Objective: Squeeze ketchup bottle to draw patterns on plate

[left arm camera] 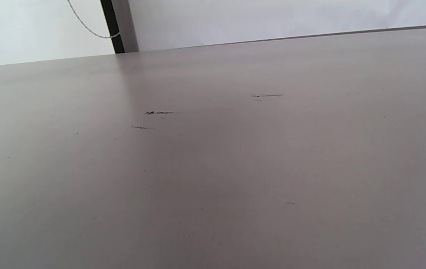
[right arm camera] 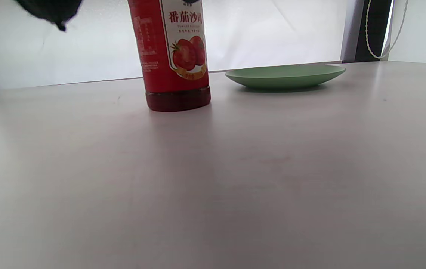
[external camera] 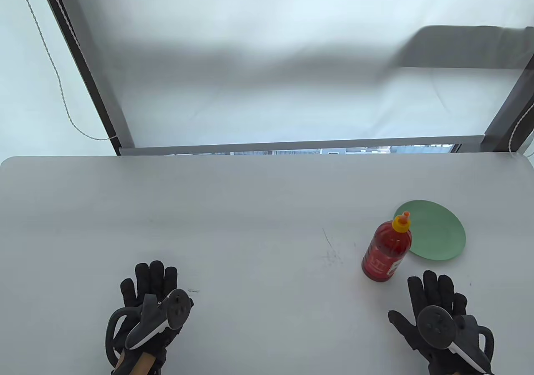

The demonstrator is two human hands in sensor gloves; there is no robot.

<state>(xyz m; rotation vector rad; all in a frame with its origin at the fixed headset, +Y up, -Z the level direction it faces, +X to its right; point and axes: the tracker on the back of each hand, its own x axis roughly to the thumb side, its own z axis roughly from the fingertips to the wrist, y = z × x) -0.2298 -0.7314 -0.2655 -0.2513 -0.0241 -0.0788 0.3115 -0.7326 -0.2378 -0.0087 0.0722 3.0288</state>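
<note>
A red ketchup bottle (external camera: 386, 250) with a yellow and orange cap stands upright on the grey table at the right. It also shows in the right wrist view (right arm camera: 173, 56). A green plate (external camera: 438, 231) lies just behind and to the right of it, bare; it also shows in the right wrist view (right arm camera: 286, 76). My right hand (external camera: 434, 304) lies flat on the table just in front of the bottle, fingers spread, holding nothing. My left hand (external camera: 150, 283) lies flat at the front left, far from the bottle, holding nothing.
The grey table (external camera: 233, 225) bears small dark scuff marks (external camera: 331, 250) left of the bottle. A window frame and a hanging cord (external camera: 58, 83) stand behind the table's far edge.
</note>
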